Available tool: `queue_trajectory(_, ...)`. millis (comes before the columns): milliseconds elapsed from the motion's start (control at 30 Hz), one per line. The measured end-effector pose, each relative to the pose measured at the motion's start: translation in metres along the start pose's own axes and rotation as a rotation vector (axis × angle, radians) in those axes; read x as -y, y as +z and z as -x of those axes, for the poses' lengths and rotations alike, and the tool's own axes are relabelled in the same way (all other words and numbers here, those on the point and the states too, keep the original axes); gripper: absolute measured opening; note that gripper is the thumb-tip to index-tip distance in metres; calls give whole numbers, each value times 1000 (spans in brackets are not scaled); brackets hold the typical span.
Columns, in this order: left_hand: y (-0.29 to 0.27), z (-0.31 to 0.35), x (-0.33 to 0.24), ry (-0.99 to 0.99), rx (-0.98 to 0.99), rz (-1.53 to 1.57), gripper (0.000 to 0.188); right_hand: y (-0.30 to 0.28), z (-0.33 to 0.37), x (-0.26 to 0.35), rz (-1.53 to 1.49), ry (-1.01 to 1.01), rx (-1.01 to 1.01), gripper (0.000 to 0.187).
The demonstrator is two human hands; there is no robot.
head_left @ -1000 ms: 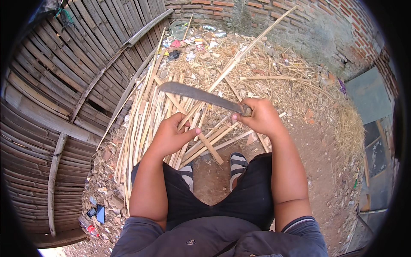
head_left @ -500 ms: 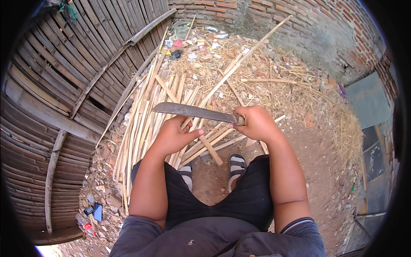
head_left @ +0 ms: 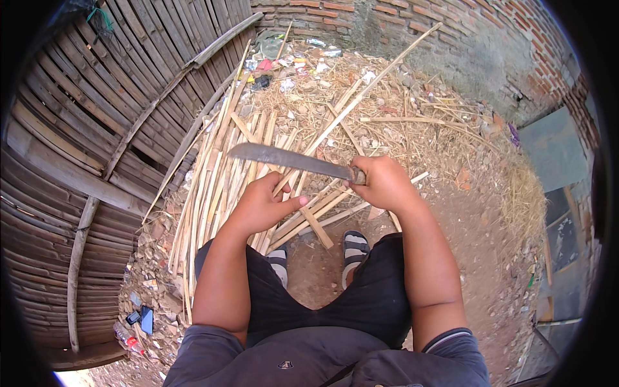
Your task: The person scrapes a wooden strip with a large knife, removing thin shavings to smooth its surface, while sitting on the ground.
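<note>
My right hand (head_left: 385,184) is closed around the handle of a machete (head_left: 290,160). Its broad, dark blade points left, crossing in the picture just beyond my left fingers. My left hand (head_left: 261,205) grips a long, pale bamboo strip (head_left: 377,79) near its close end, between fingers and thumb. From there the strip runs far to the right, passing behind the blade toward the brick wall. Below the left thumb, a short flat piece of bamboo (head_left: 316,227) lies across other strips.
Many split bamboo strips (head_left: 209,187) lie in a pile to the left. A slatted bamboo wall (head_left: 58,148) stands beside it, and a brick wall (head_left: 445,51) behind. Straw, rubble and litter cover the ground. A blue phone-like object (head_left: 147,320) and a plastic bottle (head_left: 129,340) lie lower left.
The machete's tip has swung up and away from my left fingers, widening the gap between blade and hand. My left hand keeps its grip and has barely moved.
</note>
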State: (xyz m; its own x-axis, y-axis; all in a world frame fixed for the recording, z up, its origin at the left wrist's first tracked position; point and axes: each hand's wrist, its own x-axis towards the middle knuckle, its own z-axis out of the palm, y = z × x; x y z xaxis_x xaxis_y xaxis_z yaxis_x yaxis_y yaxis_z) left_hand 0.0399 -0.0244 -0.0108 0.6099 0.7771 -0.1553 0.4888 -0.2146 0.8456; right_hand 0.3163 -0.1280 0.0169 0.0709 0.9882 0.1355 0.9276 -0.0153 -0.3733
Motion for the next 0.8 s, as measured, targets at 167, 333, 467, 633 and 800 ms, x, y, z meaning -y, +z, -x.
queue_trajectory(167, -5, 5, -6, 29, -27, -21, 45, -7, -6, -19, -138, 118, -63, 31)
queue_trajectory(333, -11, 10, -25, -51, 25, 17, 44, -9, -10, -73, -284, 438, -366, 34)
queue_trajectory(467, -1, 0, -2, 20, -4, -23, 47, 0, -7, -49, -221, 283, -216, 30)
queue_trajectory(633, 2, 0, 4, 276, -176, -45, 52, 10, -4, 4, 63, -80, 35, 27)
queue_trajectory(800, -2, 1, 3, 121, -76, 0, 45, -1, -7, -31, -239, 105, -36, 28)
